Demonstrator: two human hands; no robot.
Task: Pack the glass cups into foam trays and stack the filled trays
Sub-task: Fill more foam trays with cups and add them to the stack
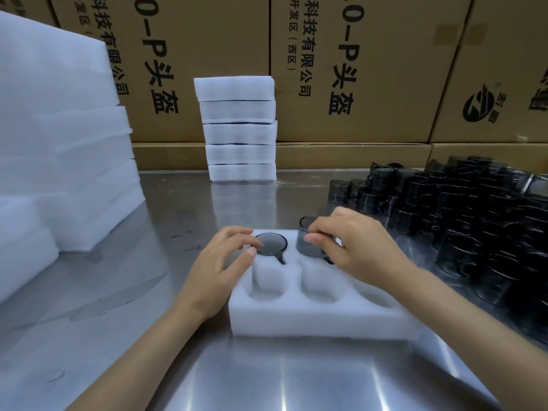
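A white foam tray [311, 318] with round pockets lies on the steel table in front of me. A dark glass cup [271, 244] sits sunk in the tray's far left pocket, only its rim showing. My left hand [219, 268] rests at that rim, fingertips touching its left edge. My right hand [355, 247] grips a second dark glass cup [308, 238] from the side, held half above the far right pocket. The two near pockets hold nothing.
A heap of dark glass cups [462, 212] covers the table at right. A stack of filled foam trays [238, 129] stands at the back centre. Tall piles of foam [59, 143] fill the left. Cardboard boxes [370, 69] wall off the back.
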